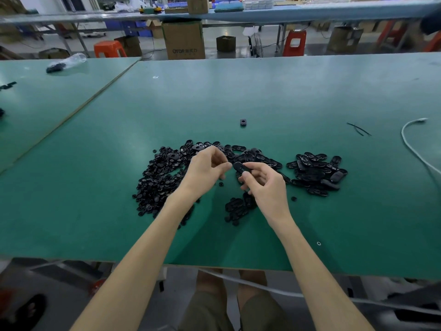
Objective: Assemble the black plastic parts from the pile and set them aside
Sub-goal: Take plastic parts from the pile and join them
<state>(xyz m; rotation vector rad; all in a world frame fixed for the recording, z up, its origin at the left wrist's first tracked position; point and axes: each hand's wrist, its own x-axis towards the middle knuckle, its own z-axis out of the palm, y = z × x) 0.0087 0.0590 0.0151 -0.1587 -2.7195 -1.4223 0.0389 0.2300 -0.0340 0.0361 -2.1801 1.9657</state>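
A big pile of small black plastic parts [160,177] lies on the green table [238,96], with oval black pieces [248,155] along its far side. To the right sits a separate heap of oval pieces [318,174]. My right hand [265,182] holds one black oval part [241,167] above the table between thumb and fingers. My left hand [207,168] is just left of it, fingers curled, fingertips meeting the part's end; whether it pinches a small piece is hidden. A smaller cluster of parts [238,207] lies below my right hand.
One lone black part [243,122] lies farther back. Thin black strips [359,129] and a white cable [412,144] are at the right. A plastic bag with dark parts [65,63] sits far left. A seam [95,96] divides two tabletops. Boxes and stools stand behind.
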